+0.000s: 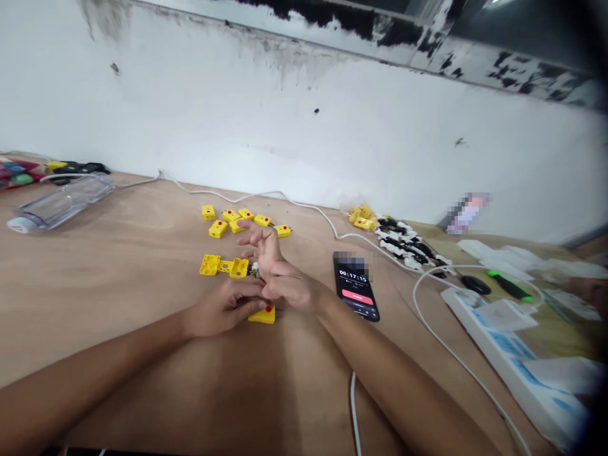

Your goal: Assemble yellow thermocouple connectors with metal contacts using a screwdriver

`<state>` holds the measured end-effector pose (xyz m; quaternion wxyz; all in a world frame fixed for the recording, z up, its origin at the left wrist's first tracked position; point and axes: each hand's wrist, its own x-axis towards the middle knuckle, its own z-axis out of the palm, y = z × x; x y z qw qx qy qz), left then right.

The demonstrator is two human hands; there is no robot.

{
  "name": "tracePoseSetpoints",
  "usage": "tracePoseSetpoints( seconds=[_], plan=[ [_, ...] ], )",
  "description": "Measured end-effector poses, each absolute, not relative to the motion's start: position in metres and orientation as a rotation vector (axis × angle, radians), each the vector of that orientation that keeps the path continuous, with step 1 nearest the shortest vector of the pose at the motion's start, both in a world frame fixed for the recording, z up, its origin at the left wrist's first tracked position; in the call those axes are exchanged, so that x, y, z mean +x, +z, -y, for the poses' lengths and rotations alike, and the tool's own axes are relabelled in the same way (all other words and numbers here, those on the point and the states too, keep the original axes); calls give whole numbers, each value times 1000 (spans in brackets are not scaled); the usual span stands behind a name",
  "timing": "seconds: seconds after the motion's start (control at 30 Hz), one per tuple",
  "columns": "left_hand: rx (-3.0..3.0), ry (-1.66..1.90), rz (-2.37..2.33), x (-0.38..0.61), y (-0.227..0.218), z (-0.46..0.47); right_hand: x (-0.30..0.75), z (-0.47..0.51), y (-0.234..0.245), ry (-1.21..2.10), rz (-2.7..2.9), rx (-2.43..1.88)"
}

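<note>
From my end, taking the black phone with a running timer on its screen (pixel 356 286) as my landmark, I count about seven closed yellow plastic boxes with red dots (pixel 218 229) grouped to its left, nearer the wall; I judge those finished. Level with the phone, farther left, a yellow plastic shell spread in two hollow halves (pixel 209 265) lies unclosed, so I take that one as yet to be put together. A small white-and-metal part (pixel 255 269) sits between shell and phone, partly hidden by fingers.

The unit at hand, a single yellow box with a red dot (pixel 266 316), is left of the phone's lower end and looks nearly complete. My left hand (pixel 227 308) touches it with bent fingers; I cannot tell whether it grips. My right hand (pixel 280 269) has its fingers spread above, seemingly holding nothing. Behind the phone, a clear bag of yellow pieces (pixel 363 217) may mean more work.
</note>
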<state>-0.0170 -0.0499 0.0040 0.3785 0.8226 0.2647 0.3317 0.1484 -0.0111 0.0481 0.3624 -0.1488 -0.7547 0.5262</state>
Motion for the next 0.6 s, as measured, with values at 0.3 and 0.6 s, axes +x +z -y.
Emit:
tracePoseSetpoints(
  seconds=[0.3, 0.6],
  plan=[
    [2030, 858, -768, -17, 2, 51, 163, 20, 99, 933, 2337, -558],
    [1940, 920, -844, -16, -7, 48, 173, 44, 130, 412, 2597, -797]
  ],
)
